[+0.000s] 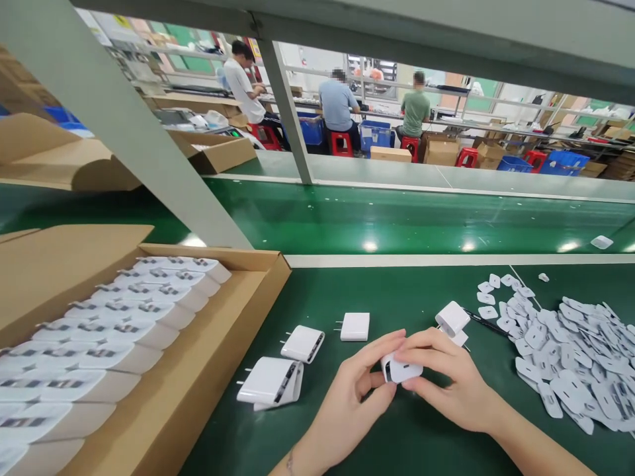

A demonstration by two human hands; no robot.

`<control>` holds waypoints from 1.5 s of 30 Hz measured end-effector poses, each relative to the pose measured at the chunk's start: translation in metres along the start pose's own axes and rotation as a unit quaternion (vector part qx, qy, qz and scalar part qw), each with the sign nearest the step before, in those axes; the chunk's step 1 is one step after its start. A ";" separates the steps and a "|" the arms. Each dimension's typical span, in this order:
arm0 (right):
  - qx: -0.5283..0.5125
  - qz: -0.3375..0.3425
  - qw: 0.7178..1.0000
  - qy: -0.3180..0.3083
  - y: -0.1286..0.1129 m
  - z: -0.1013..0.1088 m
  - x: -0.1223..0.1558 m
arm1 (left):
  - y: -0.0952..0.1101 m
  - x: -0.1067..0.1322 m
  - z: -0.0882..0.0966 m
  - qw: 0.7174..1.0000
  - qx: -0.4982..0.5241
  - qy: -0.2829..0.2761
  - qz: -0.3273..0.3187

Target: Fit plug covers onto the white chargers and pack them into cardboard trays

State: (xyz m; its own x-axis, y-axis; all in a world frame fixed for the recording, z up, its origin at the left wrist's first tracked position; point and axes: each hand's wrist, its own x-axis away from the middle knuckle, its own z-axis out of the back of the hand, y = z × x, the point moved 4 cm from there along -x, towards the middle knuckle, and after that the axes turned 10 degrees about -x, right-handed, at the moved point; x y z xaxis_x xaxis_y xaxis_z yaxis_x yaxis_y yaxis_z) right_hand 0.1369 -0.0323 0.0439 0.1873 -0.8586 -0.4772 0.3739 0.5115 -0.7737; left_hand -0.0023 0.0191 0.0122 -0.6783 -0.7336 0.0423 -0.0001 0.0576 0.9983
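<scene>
My left hand [354, 393] is closed around a white charger [386, 361], its open face turned toward me. In the fingers of my right hand [449, 377] is a white slotted cover plate [409, 371], lying over part of that face; a dark strip of the inside shows at its left. To the left lie more white plug chargers: one with prongs [355, 326], another with a dark open end [302, 344], and a stacked pair [270, 382]. Behind my right hand sits another charger [452, 318], beside a dark thin tool [485, 322].
A large pile of white cover plates [575, 357] spreads at the right. A cardboard box [238, 330] with rows of chargers [114, 354] stands at left. A slanted grey post [133, 125] and an overhead beam cross the view. Several people sit or stand at far benches.
</scene>
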 end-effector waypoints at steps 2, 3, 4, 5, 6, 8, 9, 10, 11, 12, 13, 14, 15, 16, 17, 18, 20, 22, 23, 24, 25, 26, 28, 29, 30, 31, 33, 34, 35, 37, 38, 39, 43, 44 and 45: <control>0.001 -0.006 1.000 -0.009 -0.001 0.000 0.001 | -0.002 0.000 0.000 1.000 0.014 -0.010 0.004; 0.000 -0.007 1.000 -0.013 -0.001 0.000 0.001 | -0.002 0.000 0.000 1.000 0.018 -0.016 0.004; -0.003 -0.007 1.000 -0.017 -0.001 0.000 0.001 | -0.004 0.000 0.000 1.000 0.021 -0.022 0.006; -0.008 -0.007 1.000 -0.020 -0.001 0.000 0.001 | -0.005 0.000 -0.001 0.999 0.022 -0.027 0.008; -0.014 -0.010 1.000 -0.021 -0.001 -0.001 0.001 | -0.007 0.000 -0.001 0.999 0.023 -0.030 0.007; -0.032 -0.017 0.999 -0.024 -0.001 -0.001 0.001 | -0.009 0.001 -0.001 0.999 0.022 -0.032 -0.001; -0.041 -0.022 0.999 -0.023 -0.001 -0.001 0.001 | -0.009 0.001 -0.001 0.999 0.020 -0.031 -0.007; -0.050 -0.025 0.998 -0.021 -0.001 -0.002 0.001 | -0.009 0.001 -0.001 0.999 0.016 -0.030 -0.012; -0.056 -0.026 0.998 -0.018 -0.001 -0.002 0.001 | -0.008 0.002 -0.001 0.999 0.013 -0.030 -0.015; -0.059 -0.025 0.998 -0.015 -0.001 -0.003 0.000 | -0.008 0.002 -0.001 0.999 0.009 -0.032 -0.015; -0.060 -0.024 0.998 -0.013 0.000 -0.003 0.000 | -0.006 0.002 -0.002 0.999 0.007 -0.033 -0.012; -0.059 -0.025 0.998 -0.012 0.000 -0.004 0.000 | -0.005 0.002 -0.002 0.999 0.006 -0.032 -0.008; -0.058 -0.025 0.998 -0.011 0.001 -0.005 0.001 | -0.003 0.001 -0.003 1.000 0.004 -0.030 -0.004; -0.057 -0.027 0.998 -0.009 0.001 -0.006 0.001 | -0.001 0.001 -0.003 1.000 0.003 -0.026 -0.001; -0.057 -0.029 0.998 -0.005 0.002 -0.007 0.001 | 0.001 0.000 -0.004 1.000 0.001 -0.020 0.003; -0.056 -0.030 0.998 0.002 0.003 -0.008 0.002 | 0.002 0.000 -0.004 1.000 0.000 -0.015 0.005; -0.055 -0.029 0.998 0.014 0.004 -0.008 0.002 | 0.005 -0.001 -0.004 1.000 -0.001 -0.006 0.005; -0.062 -0.029 0.997 0.020 0.003 -0.007 0.003 | 0.007 -0.002 -0.004 1.000 0.002 -0.003 -0.003; -0.069 -0.036 0.997 0.023 0.003 -0.007 0.004 | 0.008 -0.002 -0.003 1.000 0.003 -0.002 -0.008; -0.080 -0.053 0.995 0.032 0.004 -0.005 0.004 | 0.009 -0.001 -0.003 1.000 0.002 0.001 -0.013; -0.097 -0.081 0.991 0.045 0.006 -0.004 0.005 | 0.010 -0.001 -0.002 1.000 -0.002 0.005 -0.017; -0.125 -0.120 0.983 0.055 0.009 -0.003 0.006 | 0.011 0.000 -0.001 1.000 -0.009 0.011 -0.022; -0.215 -0.211 0.952 0.058 0.016 -0.005 0.008 | 0.013 0.001 0.000 0.999 -0.031 0.023 -0.032; -0.271 -0.250 0.928 0.049 0.019 -0.008 0.010 | 0.013 0.002 0.001 0.998 -0.042 0.026 -0.039; -0.326 -0.279 0.903 0.034 0.021 -0.011 0.011 | 0.014 0.003 0.001 0.997 -0.052 0.028 -0.046; -0.373 -0.297 0.879 0.022 0.022 -0.015 0.011 | 0.015 0.003 0.000 0.996 -0.060 0.028 -0.052; -0.429 -0.305 0.850 0.017 0.023 -0.021 0.010 | 0.015 0.003 0.000 0.995 -0.073 0.029 -0.060; -0.443 -0.301 0.844 0.019 0.022 -0.022 0.009 | 0.015 0.003 0.000 0.994 -0.079 0.030 -0.063; -0.450 -0.294 0.843 0.023 0.022 -0.024 0.009 | 0.015 0.003 -0.001 0.994 -0.087 0.029 -0.065; -0.453 -0.281 0.845 0.034 0.021 -0.026 0.008 | 0.015 0.004 -0.002 0.991 -0.109 0.023 -0.074; -0.453 -0.278 0.846 0.036 0.021 -0.026 0.007 | 0.016 0.004 -0.002 0.989 -0.123 0.021 -0.083; -0.453 -0.277 0.847 0.039 0.020 -0.027 0.007 | 0.017 0.004 -0.003 0.986 -0.138 0.022 -0.094; -0.452 -0.270 0.849 0.036 0.019 -0.026 0.008 | 0.021 0.006 -0.003 0.975 -0.179 0.029 -0.129; -0.450 -0.268 0.851 0.033 0.018 -0.025 0.008 | 0.021 0.007 -0.003 0.974 -0.182 0.027 -0.133; -0.447 -0.265 0.854 0.029 0.018 -0.025 0.007 | 0.022 0.007 -0.003 0.973 -0.184 0.025 -0.136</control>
State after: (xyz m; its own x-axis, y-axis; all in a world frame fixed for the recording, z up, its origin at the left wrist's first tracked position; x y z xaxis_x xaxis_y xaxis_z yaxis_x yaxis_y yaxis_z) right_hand 0.1223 -0.0289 0.0165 0.1514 -0.9877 0.0397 -0.4548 -0.1052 -0.8843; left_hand -0.0048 0.0130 0.0343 -0.6527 -0.7206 -0.2338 0.0943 -0.3834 0.9187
